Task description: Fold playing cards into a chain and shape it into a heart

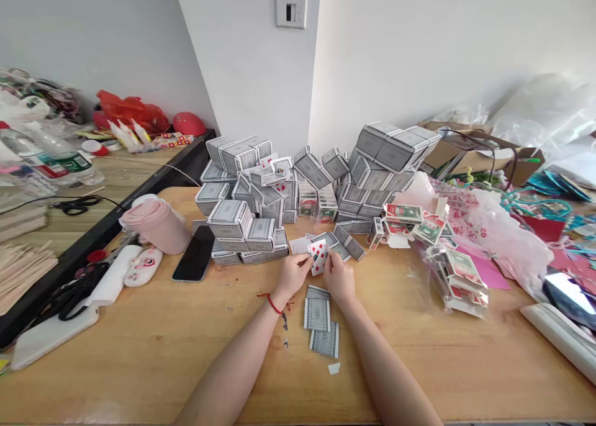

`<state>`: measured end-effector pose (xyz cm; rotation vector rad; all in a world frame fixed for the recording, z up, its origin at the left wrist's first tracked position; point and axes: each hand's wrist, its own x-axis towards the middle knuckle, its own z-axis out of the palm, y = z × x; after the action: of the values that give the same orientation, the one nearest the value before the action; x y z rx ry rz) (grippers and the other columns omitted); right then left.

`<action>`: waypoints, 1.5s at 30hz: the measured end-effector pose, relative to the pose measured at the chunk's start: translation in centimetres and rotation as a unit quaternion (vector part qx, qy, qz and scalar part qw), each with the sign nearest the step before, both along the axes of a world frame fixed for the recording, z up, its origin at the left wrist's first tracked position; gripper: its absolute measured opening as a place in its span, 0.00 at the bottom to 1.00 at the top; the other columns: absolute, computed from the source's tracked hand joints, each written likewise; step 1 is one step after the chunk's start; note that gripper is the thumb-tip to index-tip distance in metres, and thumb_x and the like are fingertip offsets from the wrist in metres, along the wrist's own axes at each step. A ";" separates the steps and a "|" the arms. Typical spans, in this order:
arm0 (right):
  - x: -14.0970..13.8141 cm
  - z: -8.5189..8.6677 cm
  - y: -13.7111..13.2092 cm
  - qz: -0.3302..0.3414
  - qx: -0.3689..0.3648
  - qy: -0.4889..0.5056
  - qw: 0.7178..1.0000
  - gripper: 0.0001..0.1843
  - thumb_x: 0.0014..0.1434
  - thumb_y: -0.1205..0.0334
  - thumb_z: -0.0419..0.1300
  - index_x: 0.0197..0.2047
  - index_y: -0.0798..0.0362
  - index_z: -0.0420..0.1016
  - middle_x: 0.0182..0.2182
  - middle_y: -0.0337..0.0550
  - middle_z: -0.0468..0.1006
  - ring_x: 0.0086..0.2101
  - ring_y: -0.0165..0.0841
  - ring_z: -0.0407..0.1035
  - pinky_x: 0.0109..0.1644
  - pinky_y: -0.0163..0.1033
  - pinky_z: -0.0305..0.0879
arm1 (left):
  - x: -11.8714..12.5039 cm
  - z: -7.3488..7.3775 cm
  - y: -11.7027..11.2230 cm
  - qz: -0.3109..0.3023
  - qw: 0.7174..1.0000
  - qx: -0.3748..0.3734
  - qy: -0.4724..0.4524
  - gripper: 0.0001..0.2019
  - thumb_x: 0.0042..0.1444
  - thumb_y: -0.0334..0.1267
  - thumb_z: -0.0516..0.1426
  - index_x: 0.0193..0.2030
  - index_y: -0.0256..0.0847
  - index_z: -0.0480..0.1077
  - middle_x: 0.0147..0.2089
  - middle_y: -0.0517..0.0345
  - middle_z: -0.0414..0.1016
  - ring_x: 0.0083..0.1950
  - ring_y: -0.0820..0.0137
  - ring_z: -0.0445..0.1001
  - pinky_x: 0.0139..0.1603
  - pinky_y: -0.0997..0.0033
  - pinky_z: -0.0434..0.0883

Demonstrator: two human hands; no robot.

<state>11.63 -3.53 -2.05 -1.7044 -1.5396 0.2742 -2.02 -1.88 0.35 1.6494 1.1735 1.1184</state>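
Between my two hands is a playing card point(318, 258) with red diamonds facing me. My left hand point(295, 278), with a red string at the wrist, pinches its left edge. At the card's right edge, my right hand point(339, 278) is closed on it too. Just below lie a few grey-backed playing cards point(317, 313), face down and overlapping. Beyond my fingers more face-down cards point(350, 242) rest on the table. Blocks folded from cards point(230, 218) are stacked at the back left, and another stack of card blocks point(378, 170) stands at the back right.
A phone point(194, 254) and a pink cup point(156, 224) are at the left, near black scissors point(84, 287). Opened card boxes point(463, 271) and a plastic bag point(500, 233) lie to the right. A small white paper scrap point(334, 368) is near the front edge.
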 end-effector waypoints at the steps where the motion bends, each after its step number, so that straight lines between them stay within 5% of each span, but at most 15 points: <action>1: -0.1 0.0 0.0 -0.006 0.002 -0.008 1.000 0.16 0.55 0.60 0.47 0.41 0.56 0.71 0.25 0.47 0.76 0.24 0.34 0.69 0.28 0.35 0.60 | 0.0 -0.1 0.0 0.002 1.000 0.004 0.000 0.17 0.51 0.41 0.52 0.15 0.37 0.56 0.17 0.64 0.51 0.22 0.78 0.52 0.22 0.78 0.51; 12: 1.3 0.1 1.1 0.138 0.001 0.259 0.956 0.19 0.55 0.56 0.49 0.47 0.56 0.65 0.39 0.51 0.76 0.37 0.36 0.72 0.37 0.38 0.68 | -0.1 -0.3 0.4 -0.001 0.997 0.052 0.050 0.17 0.52 0.40 0.50 0.15 0.38 0.58 0.16 0.64 0.56 0.21 0.77 0.53 0.22 0.77 0.52; 25: 1.5 0.8 0.5 0.056 0.033 0.135 0.989 0.19 0.55 0.54 0.49 0.40 0.57 0.73 0.27 0.45 0.78 0.23 0.30 0.69 0.27 0.32 0.64 | 0.1 -0.4 -0.2 0.000 0.984 0.123 0.131 0.17 0.54 0.39 0.50 0.16 0.38 0.59 0.17 0.62 0.58 0.21 0.77 0.55 0.23 0.76 0.52; 34: 1.1 0.7 0.4 0.010 0.044 0.117 0.992 0.14 0.55 0.54 0.50 0.33 0.55 0.72 0.23 0.42 0.76 0.23 0.30 0.69 0.27 0.33 0.64 | 0.2 -0.6 -0.4 -0.011 0.972 0.158 0.172 0.16 0.56 0.38 0.48 0.18 0.38 0.62 0.19 0.60 0.63 0.22 0.75 0.59 0.25 0.76 0.55; 40: 1.4 0.4 0.8 0.046 0.029 0.191 0.980 0.14 0.54 0.54 0.52 0.34 0.55 0.72 0.27 0.45 0.78 0.26 0.32 0.71 0.31 0.35 0.67 | 0.1 -0.7 -0.3 0.017 0.966 0.155 0.205 0.15 0.56 0.38 0.48 0.21 0.38 0.65 0.21 0.58 0.67 0.23 0.75 0.62 0.26 0.76 0.55; 45: 1.9 0.5 1.1 0.154 -0.021 0.282 0.947 0.15 0.52 0.55 0.54 0.38 0.56 0.72 0.33 0.48 0.78 0.33 0.36 0.73 0.37 0.39 0.69 | -0.1 -0.8 0.0 0.090 0.974 0.116 0.173 0.13 0.55 0.39 0.49 0.22 0.38 0.65 0.20 0.59 0.66 0.22 0.75 0.61 0.24 0.77 0.55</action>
<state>13.54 -2.48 -1.52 -1.2519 -1.3533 0.8814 -2.13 -1.92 -0.40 2.0102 1.4824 1.1429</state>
